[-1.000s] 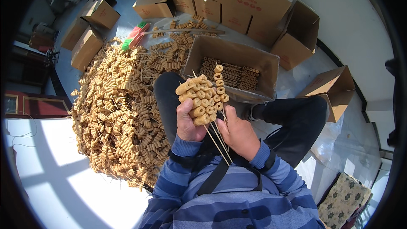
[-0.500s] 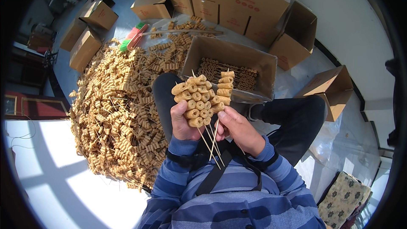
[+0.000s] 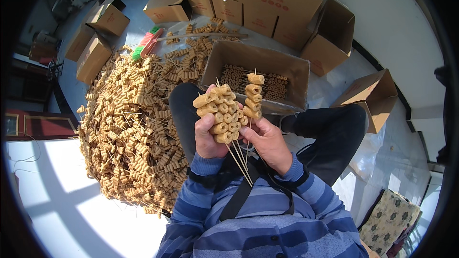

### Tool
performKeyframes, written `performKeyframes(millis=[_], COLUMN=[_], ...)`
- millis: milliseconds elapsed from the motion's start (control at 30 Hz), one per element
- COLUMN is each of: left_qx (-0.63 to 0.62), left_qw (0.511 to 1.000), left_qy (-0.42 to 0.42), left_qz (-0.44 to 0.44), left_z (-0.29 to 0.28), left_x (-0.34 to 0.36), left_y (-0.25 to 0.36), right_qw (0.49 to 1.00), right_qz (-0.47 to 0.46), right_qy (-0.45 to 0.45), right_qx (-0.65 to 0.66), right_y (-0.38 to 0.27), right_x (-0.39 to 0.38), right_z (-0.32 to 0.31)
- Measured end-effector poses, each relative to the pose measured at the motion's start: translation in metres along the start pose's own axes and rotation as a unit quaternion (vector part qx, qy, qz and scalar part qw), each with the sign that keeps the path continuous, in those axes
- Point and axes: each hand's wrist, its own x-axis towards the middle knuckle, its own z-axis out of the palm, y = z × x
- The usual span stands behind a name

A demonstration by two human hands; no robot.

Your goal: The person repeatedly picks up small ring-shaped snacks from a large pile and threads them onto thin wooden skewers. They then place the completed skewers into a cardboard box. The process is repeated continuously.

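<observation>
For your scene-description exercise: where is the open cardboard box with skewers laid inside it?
In the head view, the open cardboard box sits just above centre, on the floor beyond the person's knees, right of the big skewer pile and directly behind the skewer bundle in the hands.

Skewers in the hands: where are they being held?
The left hand grips a bunch of skewers just under the food. The right hand holds one skewer by its stick, below the food.
</observation>
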Motion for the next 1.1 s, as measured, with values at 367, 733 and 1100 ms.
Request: performKeyframes(millis=[367,733,1100], left_qx=[-0.124,-0.15,-0.058], left_qw=[0.992,0.989,0.997], left_qy=[-0.006,0.014,-0.036], left_qz=[0.034,0.012,-0.032], left_z=[-0.012,0.002,-0.005], left_x=[0.003,-0.002,0.0], left_y=[0.013,0.007,0.004], right_qw=[0.995,0.987,0.982], right_qz=[0.086,0.069,0.093], right_qy=[0.014,-0.015,-0.042], right_qx=[-0.055,-0.143,-0.158], right_y=[-0.028,-0.019,-0.011], right_x=[-0.005,-0.01,-0.014], right_z=[-0.021,-0.007,-0.005])
